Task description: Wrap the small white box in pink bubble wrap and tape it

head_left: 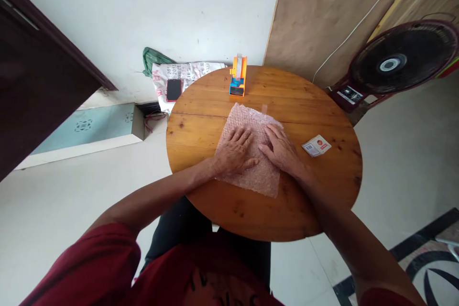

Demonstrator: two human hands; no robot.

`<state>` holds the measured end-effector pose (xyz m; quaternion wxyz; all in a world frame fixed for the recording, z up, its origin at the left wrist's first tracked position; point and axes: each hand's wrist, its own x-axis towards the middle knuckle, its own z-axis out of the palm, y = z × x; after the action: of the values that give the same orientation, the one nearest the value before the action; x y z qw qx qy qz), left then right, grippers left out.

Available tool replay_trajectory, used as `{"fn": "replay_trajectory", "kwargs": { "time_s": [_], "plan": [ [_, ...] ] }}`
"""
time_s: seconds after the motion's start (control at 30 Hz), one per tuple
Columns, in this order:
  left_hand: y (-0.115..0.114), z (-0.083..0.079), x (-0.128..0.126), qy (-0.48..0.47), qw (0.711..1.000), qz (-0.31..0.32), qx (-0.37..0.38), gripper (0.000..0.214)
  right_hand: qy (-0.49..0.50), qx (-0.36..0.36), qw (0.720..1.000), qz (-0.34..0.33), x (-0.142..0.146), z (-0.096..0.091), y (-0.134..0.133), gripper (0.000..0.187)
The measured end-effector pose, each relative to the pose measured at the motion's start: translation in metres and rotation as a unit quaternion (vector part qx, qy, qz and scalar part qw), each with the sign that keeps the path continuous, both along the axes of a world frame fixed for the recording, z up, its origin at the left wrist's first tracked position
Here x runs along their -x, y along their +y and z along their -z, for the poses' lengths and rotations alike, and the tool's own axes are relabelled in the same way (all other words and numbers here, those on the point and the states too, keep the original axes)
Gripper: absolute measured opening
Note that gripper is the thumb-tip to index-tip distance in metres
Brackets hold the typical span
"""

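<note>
A sheet of pink bubble wrap [251,119] lies flat in the middle of a round wooden table [222,205]. My left hand [234,150] rests palm down on its left half, fingers spread. My right hand [281,148] lies flat on its right half, fingers stretched toward the centre. Neither hand holds anything. A small white and red card packet [316,146] sits on the table just right of my right hand. An orange and blue tape dispenser [238,76] stands at the table's far edge.
A dark floor fan [398,62] stands at the right behind the table. A dark phone [174,89] lies on printed paper [193,72] on the floor by the wall at the left. A dark wooden door [32,81] is at the far left.
</note>
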<state>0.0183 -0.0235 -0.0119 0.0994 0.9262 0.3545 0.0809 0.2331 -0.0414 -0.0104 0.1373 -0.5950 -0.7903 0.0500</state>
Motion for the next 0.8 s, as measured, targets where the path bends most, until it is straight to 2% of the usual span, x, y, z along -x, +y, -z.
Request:
{"fn": "replay_trajectory", "kwargs": {
  "time_s": [0.17, 0.37, 0.57, 0.7, 0.8],
  "plan": [
    [-0.004, 0.004, 0.003, -0.013, 0.999, -0.036, -0.022, 0.088, -0.033, -0.008, 0.999, 0.043, -0.009, -0.005, 0.001, 0.064],
    [-0.002, 0.004, 0.004, -0.052, 0.997, -0.062, -0.008, 0.09, -0.066, -0.01, 0.993, 0.094, -0.011, -0.007, 0.0, 0.064],
    [0.009, -0.004, 0.016, -0.086, 0.995, -0.058, 0.007, 0.055, -0.056, -0.025, 0.994, 0.091, -0.014, -0.005, 0.002, 0.06],
    [0.01, -0.004, 0.014, -0.088, 0.994, -0.07, 0.002, 0.058, -0.064, -0.041, 0.993, 0.091, -0.008, -0.013, -0.002, 0.057],
    [0.008, -0.001, 0.01, -0.08, 0.994, -0.074, -0.008, 0.065, -0.072, -0.082, 0.992, 0.065, 0.007, -0.022, -0.012, 0.049]
  ]
}}
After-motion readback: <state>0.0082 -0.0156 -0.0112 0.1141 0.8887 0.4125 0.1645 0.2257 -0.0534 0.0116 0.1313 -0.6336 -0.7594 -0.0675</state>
